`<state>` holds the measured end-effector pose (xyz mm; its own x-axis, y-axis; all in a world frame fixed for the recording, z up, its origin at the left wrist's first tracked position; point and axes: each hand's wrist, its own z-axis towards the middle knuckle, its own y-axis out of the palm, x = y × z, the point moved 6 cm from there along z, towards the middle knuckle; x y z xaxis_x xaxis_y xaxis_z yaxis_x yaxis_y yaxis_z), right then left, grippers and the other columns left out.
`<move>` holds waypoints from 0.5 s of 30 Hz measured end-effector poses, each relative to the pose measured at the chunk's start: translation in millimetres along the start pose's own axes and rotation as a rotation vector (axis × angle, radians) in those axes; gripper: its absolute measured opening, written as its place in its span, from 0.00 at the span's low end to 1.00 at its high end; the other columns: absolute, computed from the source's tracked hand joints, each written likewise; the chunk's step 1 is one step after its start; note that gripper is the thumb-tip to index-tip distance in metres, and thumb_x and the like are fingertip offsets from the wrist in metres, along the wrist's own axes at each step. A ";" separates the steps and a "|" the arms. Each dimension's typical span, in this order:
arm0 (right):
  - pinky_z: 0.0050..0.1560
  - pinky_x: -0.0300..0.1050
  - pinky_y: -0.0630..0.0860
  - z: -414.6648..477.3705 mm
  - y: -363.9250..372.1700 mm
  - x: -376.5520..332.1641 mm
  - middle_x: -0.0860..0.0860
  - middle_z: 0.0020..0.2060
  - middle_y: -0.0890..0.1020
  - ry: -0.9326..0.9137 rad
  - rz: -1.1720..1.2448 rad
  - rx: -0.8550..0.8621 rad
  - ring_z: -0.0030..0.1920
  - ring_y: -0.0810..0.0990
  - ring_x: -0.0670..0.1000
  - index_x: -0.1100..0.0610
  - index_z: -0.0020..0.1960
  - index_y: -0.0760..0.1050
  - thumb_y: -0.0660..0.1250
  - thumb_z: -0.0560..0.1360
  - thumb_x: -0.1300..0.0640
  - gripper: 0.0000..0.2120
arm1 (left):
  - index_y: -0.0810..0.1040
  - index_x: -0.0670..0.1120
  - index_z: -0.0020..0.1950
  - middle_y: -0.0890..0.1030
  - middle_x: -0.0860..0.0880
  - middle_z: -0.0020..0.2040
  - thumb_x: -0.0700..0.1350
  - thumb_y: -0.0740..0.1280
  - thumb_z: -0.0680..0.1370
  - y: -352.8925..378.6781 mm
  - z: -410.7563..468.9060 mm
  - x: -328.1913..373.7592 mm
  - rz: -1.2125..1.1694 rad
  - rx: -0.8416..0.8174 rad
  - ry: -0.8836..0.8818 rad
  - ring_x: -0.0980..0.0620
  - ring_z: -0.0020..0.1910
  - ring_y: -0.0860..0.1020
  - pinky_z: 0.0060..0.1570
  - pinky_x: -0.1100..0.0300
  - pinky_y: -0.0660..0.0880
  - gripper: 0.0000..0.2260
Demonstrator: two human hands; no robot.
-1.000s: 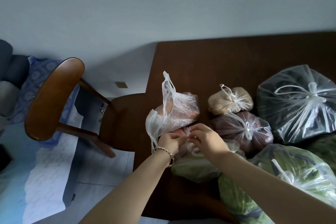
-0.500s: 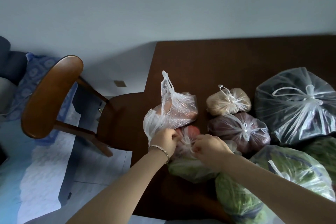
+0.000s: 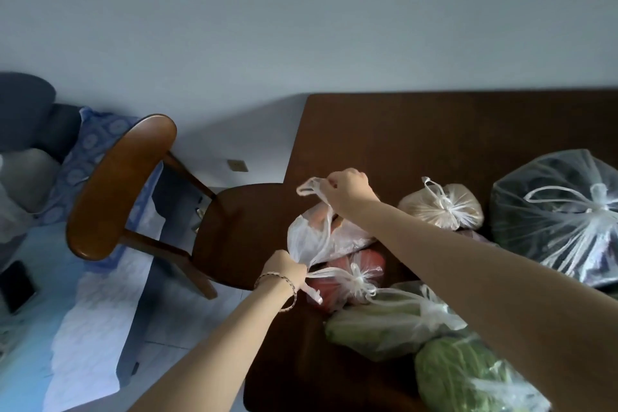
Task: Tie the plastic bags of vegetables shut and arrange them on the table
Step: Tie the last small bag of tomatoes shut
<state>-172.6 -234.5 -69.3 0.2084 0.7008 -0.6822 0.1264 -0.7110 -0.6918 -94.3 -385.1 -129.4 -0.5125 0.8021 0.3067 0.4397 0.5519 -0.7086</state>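
Right hand: closed round one handle of the open bag; the handle is held up above the bag.
Left hand: curled round a white strand that is seen to run to the knot of the red bag; whether the open bag's lower lobe is also gripped cannot be told.
Hands: held apart, the right beyond the left.
Bracelet: worn on the left wrist.
Open bag: untied, set near the table's left edge, touching the red bag.
Red bag: knotted, laid between the open bag and the green bag.
Green bag: knotted, pressed against the cabbage bag at the near edge.
Beige bag: knotted, placed just right of the right hand.
Dark bag: knotted, the largest, set at the far right.
Table: dark wood.
Chair: wooden, drawn up to the table's left side.
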 end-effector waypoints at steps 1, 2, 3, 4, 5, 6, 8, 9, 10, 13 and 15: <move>0.50 0.51 0.72 -1.9 -0.2 2.0 0.55 0.45 0.74 -0.012 0.061 0.004 0.48 0.73 0.55 0.57 0.36 0.72 0.54 0.78 0.53 0.15 | 0.73 0.39 0.36 0.77 0.44 0.36 0.40 0.61 0.74 -4.0 0.1 1.8 -0.045 -0.008 0.001 0.46 0.38 0.74 0.35 0.59 0.67 0.08; 0.44 0.48 0.70 -5.8 -3.5 5.2 0.53 0.36 0.73 -0.020 0.115 0.018 0.40 0.72 0.53 0.56 0.30 0.67 0.53 0.78 0.55 0.18 | 0.69 0.40 0.31 0.73 0.45 0.31 0.39 0.61 0.74 -8.5 0.6 6.0 -0.098 -0.009 0.002 0.46 0.32 0.71 0.33 0.59 0.65 0.11; 0.39 0.44 0.67 -12.1 -8.3 9.9 0.51 0.30 0.70 -0.019 0.155 0.031 0.33 0.69 0.50 0.54 0.27 0.62 0.53 0.78 0.55 0.20 | 0.70 0.40 0.30 0.70 0.45 0.29 0.39 0.60 0.73 -13.9 -1.6 11.6 -0.167 -0.018 -0.009 0.47 0.29 0.69 0.32 0.58 0.64 0.11; 0.35 0.41 0.66 -18.1 -14.8 16.9 0.50 0.26 0.67 -0.012 0.163 0.048 0.29 0.66 0.48 0.54 0.26 0.60 0.53 0.78 0.55 0.21 | 0.74 0.38 0.35 0.70 0.44 0.29 0.38 0.60 0.73 -18.9 -4.2 18.7 -0.215 -0.031 -0.014 0.48 0.27 0.68 0.32 0.58 0.64 0.08; 0.31 0.41 0.64 -23.8 -22.5 24.9 0.49 0.24 0.66 -0.008 0.148 0.069 0.27 0.65 0.47 0.54 0.26 0.59 0.53 0.78 0.54 0.22 | 0.77 0.36 0.44 0.72 0.42 0.30 0.38 0.61 0.73 -24.9 -6.7 26.9 -0.260 -0.038 -0.010 0.46 0.27 0.70 0.31 0.58 0.65 0.08; 0.30 0.44 0.61 -28.5 -31.2 34.3 0.49 0.24 0.65 -0.001 0.116 0.093 0.26 0.64 0.47 0.55 0.26 0.59 0.53 0.79 0.53 0.23 | 0.78 0.35 0.49 0.76 0.40 0.34 0.39 0.61 0.74 -30.9 -7.9 35.8 -0.292 -0.046 0.014 0.44 0.31 0.74 0.32 0.57 0.69 0.10; 0.33 0.46 0.57 -35.8 -51.2 54.0 0.49 0.24 0.65 0.022 0.075 0.157 0.27 0.64 0.48 0.55 0.26 0.59 0.53 0.80 0.50 0.24 | 0.79 0.38 0.43 0.80 0.38 0.38 0.40 0.62 0.73 -46.3 -10.0 54.4 -0.309 -0.022 0.118 0.43 0.36 0.77 0.40 0.52 0.75 0.08; 0.34 0.46 0.56 -39.9 -62.0 64.5 0.50 0.24 0.66 0.034 0.081 0.199 0.28 0.65 0.50 0.56 0.27 0.59 0.53 0.80 0.49 0.24 | 0.78 0.38 0.38 0.80 0.39 0.35 0.41 0.61 0.72 -52.6 -12.0 62.5 -0.258 0.003 0.172 0.44 0.34 0.77 0.40 0.53 0.75 0.09; 0.34 0.46 0.56 -43.6 -70.2 73.7 0.51 0.24 0.66 0.042 0.086 0.231 0.30 0.66 0.52 0.56 0.28 0.60 0.54 0.79 0.49 0.23 | 0.77 0.39 0.35 0.80 0.41 0.33 0.41 0.61 0.71 -59.7 -14.9 70.0 -0.163 0.030 0.221 0.44 0.32 0.76 0.38 0.55 0.74 0.09; 0.38 0.47 0.63 -56.8 -79.0 93.6 0.52 0.30 0.72 0.018 0.085 0.204 0.36 0.71 0.55 0.58 0.35 0.65 0.58 0.78 0.50 0.16 | 0.76 0.40 0.38 0.81 0.42 0.37 0.43 0.60 0.74 -71.7 -21.8 86.6 0.223 0.087 0.308 0.43 0.38 0.78 0.37 0.58 0.70 0.10; 0.43 0.49 0.67 -66.0 -72.9 98.7 0.49 0.35 0.71 -0.039 0.140 0.092 0.37 0.70 0.50 0.53 0.38 0.64 0.60 0.75 0.53 0.10 | 0.76 0.39 0.45 0.82 0.41 0.44 0.44 0.59 0.76 -79.5 -27.7 93.6 0.397 0.145 0.328 0.42 0.45 0.81 0.41 0.56 0.73 0.10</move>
<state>-97.3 -117.3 -70.6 0.1797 0.5982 -0.7810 0.0088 -0.7948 -0.6068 -156.8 -347.5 -26.7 -0.0595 0.9848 0.1632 0.4341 0.1727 -0.8841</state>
